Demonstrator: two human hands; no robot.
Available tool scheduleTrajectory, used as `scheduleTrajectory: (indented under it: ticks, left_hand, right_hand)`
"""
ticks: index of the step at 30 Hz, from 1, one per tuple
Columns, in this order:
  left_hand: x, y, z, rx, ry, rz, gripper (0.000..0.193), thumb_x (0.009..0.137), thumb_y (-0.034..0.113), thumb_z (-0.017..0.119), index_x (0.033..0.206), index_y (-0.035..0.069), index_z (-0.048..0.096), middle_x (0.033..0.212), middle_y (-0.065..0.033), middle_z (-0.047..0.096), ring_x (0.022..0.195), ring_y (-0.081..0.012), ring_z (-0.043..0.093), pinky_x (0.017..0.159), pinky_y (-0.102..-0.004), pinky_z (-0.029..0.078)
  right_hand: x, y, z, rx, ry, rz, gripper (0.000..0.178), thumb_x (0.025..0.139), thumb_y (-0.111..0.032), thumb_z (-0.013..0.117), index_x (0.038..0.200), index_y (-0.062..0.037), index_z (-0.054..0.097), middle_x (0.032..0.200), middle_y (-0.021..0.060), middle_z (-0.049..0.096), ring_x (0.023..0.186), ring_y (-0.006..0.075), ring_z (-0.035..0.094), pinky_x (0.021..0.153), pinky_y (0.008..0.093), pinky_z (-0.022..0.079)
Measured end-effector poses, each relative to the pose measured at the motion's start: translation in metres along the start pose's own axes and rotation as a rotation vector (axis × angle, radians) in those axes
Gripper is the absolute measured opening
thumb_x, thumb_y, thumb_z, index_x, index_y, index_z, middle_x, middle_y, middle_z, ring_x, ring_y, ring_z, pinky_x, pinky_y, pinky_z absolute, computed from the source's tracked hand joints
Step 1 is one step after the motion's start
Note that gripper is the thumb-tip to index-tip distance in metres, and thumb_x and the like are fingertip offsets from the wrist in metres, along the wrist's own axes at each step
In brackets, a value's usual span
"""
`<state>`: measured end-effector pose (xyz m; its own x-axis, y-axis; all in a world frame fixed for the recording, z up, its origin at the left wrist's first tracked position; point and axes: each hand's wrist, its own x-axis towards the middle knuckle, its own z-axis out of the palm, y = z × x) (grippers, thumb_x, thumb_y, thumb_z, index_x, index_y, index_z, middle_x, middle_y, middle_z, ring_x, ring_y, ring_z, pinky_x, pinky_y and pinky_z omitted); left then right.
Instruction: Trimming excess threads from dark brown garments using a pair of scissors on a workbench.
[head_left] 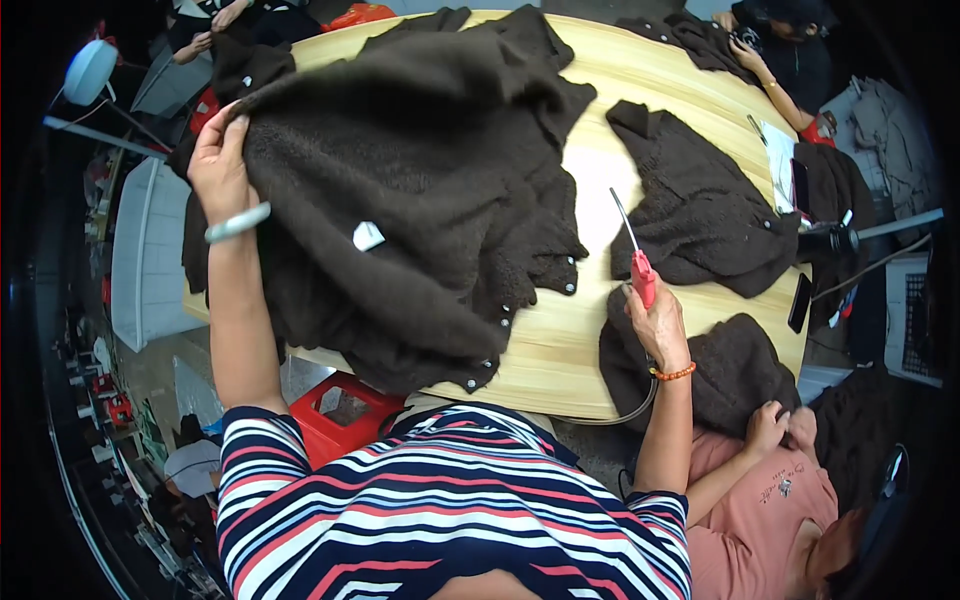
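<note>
A dark brown knitted cardigan (420,190) spreads over the left half of the table, with a small white label (368,236) on it and snap-like buttons along its lower right edge. My left hand (222,170) pinches its upper left edge and holds that part raised. Its fold is slightly blurred. In my right hand (660,330) is an air blow gun (643,278) with a red body; its thin bent metal nozzle points up and away over the table. A hose (640,405) runs back from it beside my forearm.
More brown garments (700,200) lie on the pale wooden table (540,345). Co-workers handle garments at far left, far right and near right, where one in pink sits close to my right arm. A red stool (350,400) stands below the near edge. A phone (800,303) lies at the right edge.
</note>
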<state>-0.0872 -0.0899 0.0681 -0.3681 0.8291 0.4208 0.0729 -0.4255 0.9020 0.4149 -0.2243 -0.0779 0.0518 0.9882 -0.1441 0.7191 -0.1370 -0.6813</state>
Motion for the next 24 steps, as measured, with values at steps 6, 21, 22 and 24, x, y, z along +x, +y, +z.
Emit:
scheduleTrajectory:
  ticks: [6,21,22,24]
  left_hand:
    - [-0.1,0.0,0.033,0.886,-0.174,0.24,0.05,0.081,0.014,0.074,0.127,0.004,0.055,0.123,-0.0149,0.053,0.114,-0.0288,0.053,0.096,-0.0386,0.043]
    - [-0.225,-0.018,0.059,0.667,-1.055,0.241,0.031,0.061,0.006,0.063,0.092,0.003,0.063,0.085,-0.0101,0.06,0.082,-0.0313,0.059,0.085,-0.0409,0.048]
    - [-0.193,0.001,0.071,0.521,-0.888,0.344,0.038,0.055,0.002,0.064,0.092,0.003,0.065,0.085,-0.0143,0.063,0.08,-0.0307,0.063,0.078,-0.0391,0.051]
    - [-0.134,0.053,0.08,0.495,-0.536,0.415,0.038,0.061,0.001,0.062,0.098,0.0,0.065,0.093,-0.0131,0.067,0.087,-0.0274,0.066,0.081,-0.0365,0.052]
  right_hand:
    - [-0.004,0.0,0.017,-0.042,-0.037,0.001,0.022,0.092,-0.018,0.061,0.105,-0.0006,0.058,0.074,0.017,0.065,0.069,0.0301,0.067,0.066,0.0407,0.051]
    - [-0.006,-0.02,0.028,-0.015,-0.188,0.028,0.039,0.091,-0.023,0.061,0.126,-0.0065,0.056,0.086,0.0217,0.066,0.083,0.0398,0.065,0.077,0.046,0.05]
    - [-0.006,-0.015,0.027,-0.031,-0.16,0.01,0.037,0.092,-0.021,0.062,0.125,-0.0051,0.057,0.076,0.017,0.065,0.075,0.0327,0.067,0.073,0.0404,0.051]
    - [-0.005,-0.015,0.018,-0.026,-0.145,0.051,0.039,0.091,-0.023,0.061,0.126,-0.0067,0.056,0.086,0.0216,0.066,0.084,0.0392,0.066,0.077,0.0453,0.051]
